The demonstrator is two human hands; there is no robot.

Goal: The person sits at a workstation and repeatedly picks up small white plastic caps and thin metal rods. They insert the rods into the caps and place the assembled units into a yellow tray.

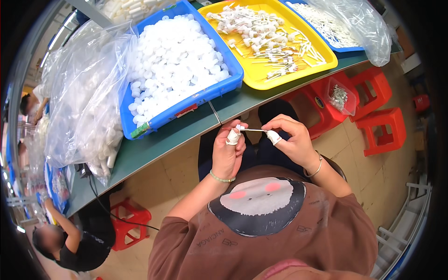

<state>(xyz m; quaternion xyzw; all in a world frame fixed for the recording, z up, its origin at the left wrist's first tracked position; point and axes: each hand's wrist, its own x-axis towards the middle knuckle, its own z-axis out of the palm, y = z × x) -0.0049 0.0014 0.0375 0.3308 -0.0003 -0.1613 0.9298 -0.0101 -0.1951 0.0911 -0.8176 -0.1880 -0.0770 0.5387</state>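
Note:
In front of my body, just off the table's near edge, my left hand [227, 151] pinches a small white plastic piece [241, 127] between its fingertips. A thin pale rod [253, 130] runs from that piece across to my right hand [296, 140], whose thumb and forefinger are closed on its other end. White tape [233, 136] wraps a finger of the left hand, and similar tape [274, 136] covers the right thumb. How the rod joins the piece is too small to make out.
On the green table [144, 161] stand a blue tray [233, 83] of white plastic caps, a yellow tray [326, 66] of stemmed white parts and another blue tray [343, 48]. A clear bag [88, 93] bulges at left. Red stools [385, 130] stand right; a co-worker [86, 242] sits left.

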